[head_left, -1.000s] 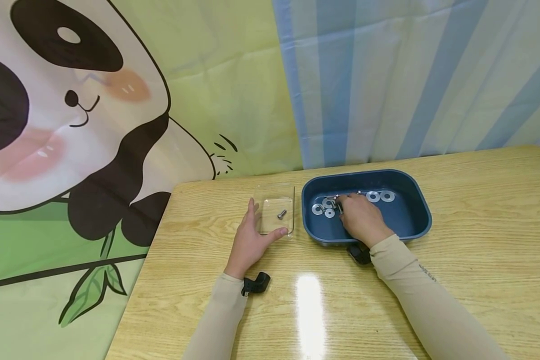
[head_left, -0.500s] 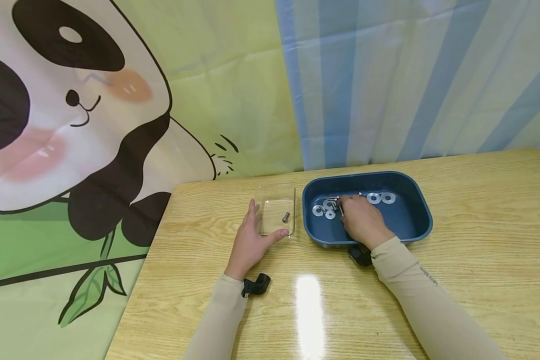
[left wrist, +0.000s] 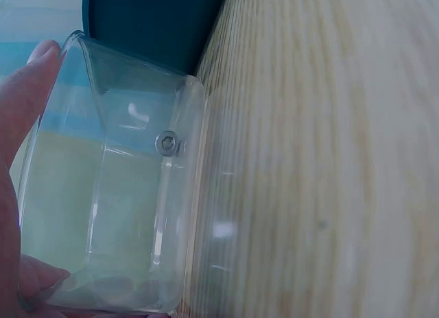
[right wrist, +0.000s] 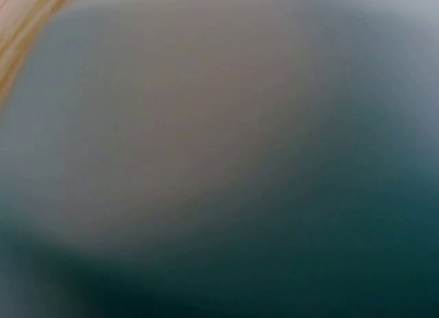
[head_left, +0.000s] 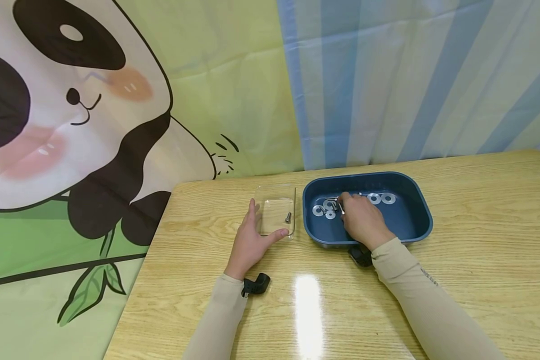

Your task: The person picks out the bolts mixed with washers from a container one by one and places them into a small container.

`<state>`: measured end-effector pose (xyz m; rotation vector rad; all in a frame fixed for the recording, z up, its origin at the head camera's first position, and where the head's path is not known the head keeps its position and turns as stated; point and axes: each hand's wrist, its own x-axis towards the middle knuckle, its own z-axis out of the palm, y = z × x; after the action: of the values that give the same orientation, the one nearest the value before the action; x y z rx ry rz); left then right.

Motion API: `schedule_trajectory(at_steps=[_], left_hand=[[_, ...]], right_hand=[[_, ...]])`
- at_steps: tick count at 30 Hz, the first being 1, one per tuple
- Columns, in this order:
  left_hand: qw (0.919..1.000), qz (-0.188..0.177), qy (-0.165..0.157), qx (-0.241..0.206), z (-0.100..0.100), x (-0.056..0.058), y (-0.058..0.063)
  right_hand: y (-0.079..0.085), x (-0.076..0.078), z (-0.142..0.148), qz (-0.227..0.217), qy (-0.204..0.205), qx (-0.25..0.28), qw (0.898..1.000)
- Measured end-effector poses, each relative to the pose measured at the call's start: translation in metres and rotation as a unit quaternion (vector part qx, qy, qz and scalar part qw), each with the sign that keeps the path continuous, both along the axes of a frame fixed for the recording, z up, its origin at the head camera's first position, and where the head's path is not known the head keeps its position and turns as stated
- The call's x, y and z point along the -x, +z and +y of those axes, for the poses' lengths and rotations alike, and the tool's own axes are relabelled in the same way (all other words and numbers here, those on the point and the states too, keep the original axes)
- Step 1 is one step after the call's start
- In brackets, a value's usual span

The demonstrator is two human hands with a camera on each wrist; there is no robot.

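Observation:
My left hand (head_left: 248, 245) grips a clear plastic box (head_left: 276, 192), thumb at its near right corner and fingers along its left side. One silver bolt (head_left: 288, 218) lies inside the box; its hex-socket head (left wrist: 167, 143) faces the left wrist camera. My right hand (head_left: 364, 219) reaches down into a dark blue tray (head_left: 400, 217), pinching a silver bolt (head_left: 341, 208) at its fingertips. Beside those fingers lie several washers (head_left: 317, 210) and more bolts, partly hidden by the hand. The right wrist view is too blurred to show the fingers.
Two large washers (head_left: 381, 198) lie near the tray's back wall, right of my right hand. The tray stands on a wooden table (head_left: 486, 215), just right of the box. A printed curtain (head_left: 234, 90) hangs behind the table's back edge.
The bolt inside the box has shifted to the right and turned more upright in view. My right hand stays nearly in place, with a bolt now showing more clearly at its fingertips.

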<state>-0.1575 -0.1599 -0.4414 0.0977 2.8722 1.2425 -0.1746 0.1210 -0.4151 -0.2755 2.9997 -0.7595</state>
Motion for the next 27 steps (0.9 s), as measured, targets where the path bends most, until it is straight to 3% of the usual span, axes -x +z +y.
schedule_trajectory(at_steps=[27], left_hand=[[0.9999,-0.003,0.005,0.008,-0.0003,0.0008,-0.0019]], right_hand=[[0.0066,-0.0036,-0.0047,0.061,-0.015,0.043,0.997]])
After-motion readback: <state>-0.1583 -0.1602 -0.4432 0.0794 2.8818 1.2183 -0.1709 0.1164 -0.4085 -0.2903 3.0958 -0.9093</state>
